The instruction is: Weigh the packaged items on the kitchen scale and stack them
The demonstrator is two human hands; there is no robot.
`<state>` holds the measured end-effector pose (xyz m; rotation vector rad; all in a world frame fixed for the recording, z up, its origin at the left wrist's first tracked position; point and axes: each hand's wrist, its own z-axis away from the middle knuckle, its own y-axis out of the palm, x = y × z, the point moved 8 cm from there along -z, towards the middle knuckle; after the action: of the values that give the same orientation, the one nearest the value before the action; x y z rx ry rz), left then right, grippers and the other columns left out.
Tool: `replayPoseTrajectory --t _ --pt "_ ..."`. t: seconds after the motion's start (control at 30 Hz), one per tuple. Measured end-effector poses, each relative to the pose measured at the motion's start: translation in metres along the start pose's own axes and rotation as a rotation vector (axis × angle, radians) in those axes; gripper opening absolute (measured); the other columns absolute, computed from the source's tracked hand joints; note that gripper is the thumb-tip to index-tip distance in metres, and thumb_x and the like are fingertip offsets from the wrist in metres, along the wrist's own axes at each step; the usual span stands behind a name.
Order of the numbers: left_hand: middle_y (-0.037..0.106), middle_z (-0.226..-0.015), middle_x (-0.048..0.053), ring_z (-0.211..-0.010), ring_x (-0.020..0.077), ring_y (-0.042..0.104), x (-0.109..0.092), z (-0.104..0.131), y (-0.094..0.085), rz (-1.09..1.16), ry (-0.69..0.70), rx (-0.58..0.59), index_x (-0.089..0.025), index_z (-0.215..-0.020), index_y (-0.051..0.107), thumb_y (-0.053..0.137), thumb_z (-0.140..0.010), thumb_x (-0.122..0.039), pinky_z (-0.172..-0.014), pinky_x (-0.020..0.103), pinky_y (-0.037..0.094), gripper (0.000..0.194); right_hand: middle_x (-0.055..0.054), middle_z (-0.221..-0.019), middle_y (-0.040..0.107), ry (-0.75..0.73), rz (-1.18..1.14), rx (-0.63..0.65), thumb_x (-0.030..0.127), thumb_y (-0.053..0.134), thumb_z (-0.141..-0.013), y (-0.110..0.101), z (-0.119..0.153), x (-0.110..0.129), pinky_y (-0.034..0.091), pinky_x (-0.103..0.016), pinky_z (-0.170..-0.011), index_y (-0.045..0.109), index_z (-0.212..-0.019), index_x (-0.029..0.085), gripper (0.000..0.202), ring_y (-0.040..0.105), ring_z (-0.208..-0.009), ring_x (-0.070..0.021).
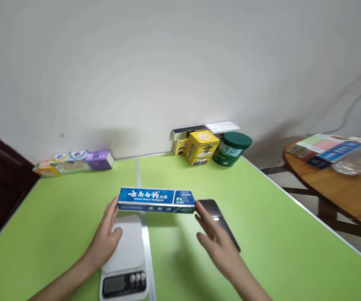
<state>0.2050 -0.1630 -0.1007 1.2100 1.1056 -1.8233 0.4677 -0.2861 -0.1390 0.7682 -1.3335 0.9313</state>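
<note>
A long blue toothpaste box [155, 200] is held level above the green table, its printed front towards me. My left hand [105, 236] presses its fingertips against the box's left end. At the right end, the fingertips of my right hand [216, 240] touch the box, with the thumb apart below. Under my left hand lies a white kitchen scale [125, 259] with a dark display and several round buttons; the hand hides part of its plate. A black phone-like slab [213, 207] lies on the table behind my right hand, partly covered by it.
Against the wall stand small cartons [74, 162] at the left, a yellow box [202, 148] and a green lidded tub [231, 149]. The green table [280, 234] has a pale seam. Right of it, a wooden table [334, 190] bears flat boxes [324, 148] and clear plastic.
</note>
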Motion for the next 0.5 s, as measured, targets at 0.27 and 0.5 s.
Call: replayPoseTrajectory --t 0.27,0.5 --pt "0.01 -0.156 -0.003 -0.141 0.0248 0.016 0.119 0.098 -0.071 0.002 -0.135 -0.139 -0.03 -0.143 0.015 0.045 -0.072 -0.013 -0.115 0.042 0.016 0.079 0.021 -0.143 0.033 0.016 0.099 0.051 0.041 0.056 -0.068 0.101 0.08 -0.065 0.032 -0.051 -0.108 0.032 -0.128 0.062 0.068 0.033 -0.134 -0.029" --pt "0.03 -0.148 0.017 -0.136 0.0286 0.029 0.141 0.083 -0.091 0.311 -0.097 -0.264 -0.011 -0.136 0.032 0.054 -0.077 -0.038 -0.112 0.043 0.025 0.069 -0.012 -0.129 0.058 0.217 0.135 -0.103 0.056 0.058 -0.073 0.071 0.068 -0.052 0.043 -0.042 -0.102 0.056 -0.118 0.019 0.059 0.052 -0.12 -0.033"
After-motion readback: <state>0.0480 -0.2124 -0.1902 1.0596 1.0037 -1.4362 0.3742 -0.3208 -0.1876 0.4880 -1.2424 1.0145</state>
